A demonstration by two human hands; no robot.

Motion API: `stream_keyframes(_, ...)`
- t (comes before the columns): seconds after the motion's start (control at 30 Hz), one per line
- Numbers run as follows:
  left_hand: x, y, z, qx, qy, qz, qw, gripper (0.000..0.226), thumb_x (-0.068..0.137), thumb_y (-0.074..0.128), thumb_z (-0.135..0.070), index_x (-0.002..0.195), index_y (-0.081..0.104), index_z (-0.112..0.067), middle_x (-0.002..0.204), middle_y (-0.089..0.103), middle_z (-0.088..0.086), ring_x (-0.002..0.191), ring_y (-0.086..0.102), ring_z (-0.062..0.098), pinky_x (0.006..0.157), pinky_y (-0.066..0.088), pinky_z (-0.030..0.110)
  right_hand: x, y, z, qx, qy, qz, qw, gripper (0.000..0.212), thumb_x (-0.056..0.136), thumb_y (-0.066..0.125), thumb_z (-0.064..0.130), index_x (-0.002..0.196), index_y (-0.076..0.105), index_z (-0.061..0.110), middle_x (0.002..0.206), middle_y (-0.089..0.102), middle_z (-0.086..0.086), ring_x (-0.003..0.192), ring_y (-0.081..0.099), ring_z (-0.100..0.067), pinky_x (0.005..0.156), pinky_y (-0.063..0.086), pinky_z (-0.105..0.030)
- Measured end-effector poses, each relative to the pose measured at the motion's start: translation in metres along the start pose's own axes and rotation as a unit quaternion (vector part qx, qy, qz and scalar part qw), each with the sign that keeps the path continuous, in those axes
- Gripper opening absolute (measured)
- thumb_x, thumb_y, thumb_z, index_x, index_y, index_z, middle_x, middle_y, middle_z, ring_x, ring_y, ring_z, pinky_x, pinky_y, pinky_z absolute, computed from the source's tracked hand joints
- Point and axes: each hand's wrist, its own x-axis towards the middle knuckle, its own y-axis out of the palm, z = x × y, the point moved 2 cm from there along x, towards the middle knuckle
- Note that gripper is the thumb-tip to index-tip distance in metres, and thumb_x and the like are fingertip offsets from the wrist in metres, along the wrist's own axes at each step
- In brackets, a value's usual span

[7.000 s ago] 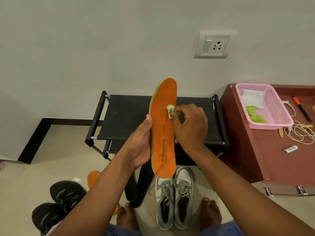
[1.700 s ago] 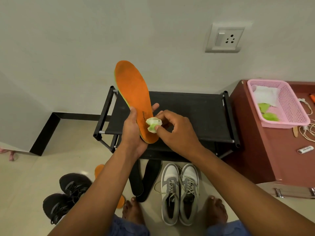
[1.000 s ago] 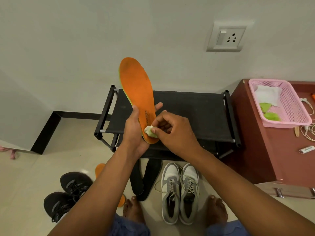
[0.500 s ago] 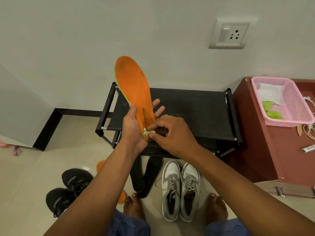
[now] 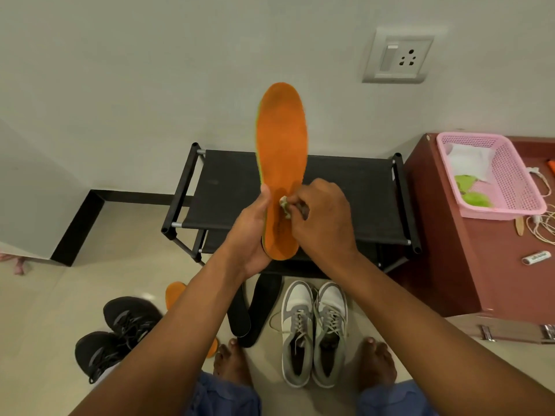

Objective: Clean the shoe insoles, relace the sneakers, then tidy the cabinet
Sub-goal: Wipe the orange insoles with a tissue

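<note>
Holding: the left hand (image 5: 250, 235) grips the heel end of the orange insole (image 5: 280, 163), thumb on its left edge and the other fingers behind it; the insole stands nearly upright, toe end up.
Wiping: the right hand (image 5: 322, 223) pinches a small pale wipe (image 5: 284, 205) between its fingertips and presses it on the orange face, just right of the left thumb.
Behind the fingers: a black shoe rack (image 5: 345, 190) with a fabric shelf stands against a plain pale wall (image 5: 150, 70).
Above the fingers, to the right: a white switch and socket plate (image 5: 398, 57) on the wall.
Right of the right hand: a reddish-brown cabinet (image 5: 480, 280); on its top a pink basket (image 5: 510, 181) with white and green things inside, loose pale cords (image 5: 543, 226) and a small white tube (image 5: 537, 257).
Below the hands: a light tiled floor (image 5: 45, 310), a pair of grey and white sneakers (image 5: 315, 334) with laces in, two black insoles (image 5: 255, 310) touching the rack, a pair of black shoes (image 5: 117, 334) to the left, and a second orange insole (image 5: 175, 292) partly hidden by the left forearm.
Writing: print on the held insole and on the tube is too blurred to read.
</note>
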Motion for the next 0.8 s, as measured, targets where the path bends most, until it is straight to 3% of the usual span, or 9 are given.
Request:
stream_keyframes(0.1, -0.002, 0.005, 0.005, 0.058, -0.011, 0.022, 0.998, 0.049, 0.108, 0.028, -0.055, 0.142, 0.053, -0.03, 0.134, 0.069, 0.007, 0.123, 0.066, 0.03, 0.098, 0.058, 0.045, 0.007, -0.008, -0.016, -0.009, 0.038, -0.046, 0.998, 0.003, 0.092, 0.073, 0.021, 0.09, 0.074, 0.019, 0.087, 0.061, 0.003, 0.082, 0.055, -0.014, 0.07, 0.034, -0.011)
stream_keyframes(0.23, -0.001, 0.008, 0.006, 0.053, -0.026, 0.033, 0.998, 0.049, 0.107, 0.032, -0.056, 0.145, 0.051, -0.031, 0.137, 0.067, 0.007, 0.122, 0.067, 0.03, 0.101, 0.055, 0.048, 0.011, -0.011, -0.03, 0.035, 0.057, -0.063, 0.996, 0.011, 0.091, 0.075, 0.028, 0.097, 0.077, 0.018, 0.089, 0.067, 0.002, 0.08, 0.061, -0.014, 0.073, 0.054, -0.03)
stream_keyframes(0.33, -0.001, 0.006, 0.003, 0.036, -0.012, 0.007, 0.999, 0.049, 0.108, 0.028, -0.055, 0.135, 0.058, -0.028, 0.129, 0.072, 0.007, 0.117, 0.07, 0.027, 0.096, 0.057, 0.043, 0.007, -0.006, -0.022, 0.066, 0.041, -0.035, 0.996, 0.013, 0.092, 0.076, 0.031, 0.097, 0.077, 0.019, 0.088, 0.068, 0.003, 0.078, 0.062, -0.01, 0.072, 0.056, -0.031)
stream_keyframes(0.47, 0.002, -0.008, -0.002, -0.027, -0.01, -0.033, 0.999, 0.064, 0.107, 0.02, -0.059, 0.132, 0.063, -0.019, 0.133, 0.069, 0.009, 0.128, 0.063, 0.03, 0.112, 0.044, 0.048, -0.006, 0.007, -0.002, 0.113, 0.007, 0.037, 0.993, 0.011, 0.09, 0.078, 0.026, 0.099, 0.078, 0.02, 0.093, 0.07, 0.006, 0.081, 0.063, -0.005, 0.074, 0.057, -0.025)
stream_keyframes(0.57, 0.004, -0.015, -0.005, -0.071, -0.01, -0.039, 0.997, 0.07, 0.106, 0.016, -0.062, 0.135, 0.061, -0.017, 0.141, 0.065, 0.006, 0.137, 0.055, 0.03, 0.121, 0.034, 0.052, -0.013, 0.018, 0.009, 0.133, -0.007, 0.087, 0.987, 0.015, 0.09, 0.077, 0.03, 0.104, 0.078, 0.024, 0.099, 0.072, 0.006, 0.086, 0.066, -0.006, 0.081, 0.06, -0.031)
stream_keyframes(0.63, 0.005, -0.017, -0.006, -0.069, 0.0, -0.041, 0.997, 0.068, 0.106, 0.016, -0.062, 0.132, 0.06, -0.018, 0.139, 0.066, 0.006, 0.135, 0.057, 0.031, 0.119, 0.036, 0.053, -0.013, 0.02, 0.009, 0.121, -0.015, 0.079, 0.989, 0.018, 0.091, 0.077, 0.034, 0.107, 0.078, 0.027, 0.103, 0.071, 0.006, 0.092, 0.065, -0.009, 0.084, 0.059, -0.034)
stream_keyframes(0.8, 0.002, -0.012, -0.008, -0.016, -0.011, -0.044, 0.999, 0.061, 0.106, 0.025, -0.06, 0.129, 0.063, -0.019, 0.128, 0.071, 0.014, 0.12, 0.067, 0.033, 0.102, 0.053, 0.047, -0.009, 0.014, 0.003, 0.058, -0.025, 0.024, 0.998, 0.017, 0.088, 0.079, 0.033, 0.102, 0.08, 0.024, 0.108, 0.067, 0.005, 0.099, 0.058, -0.013, 0.084, 0.05, -0.025)
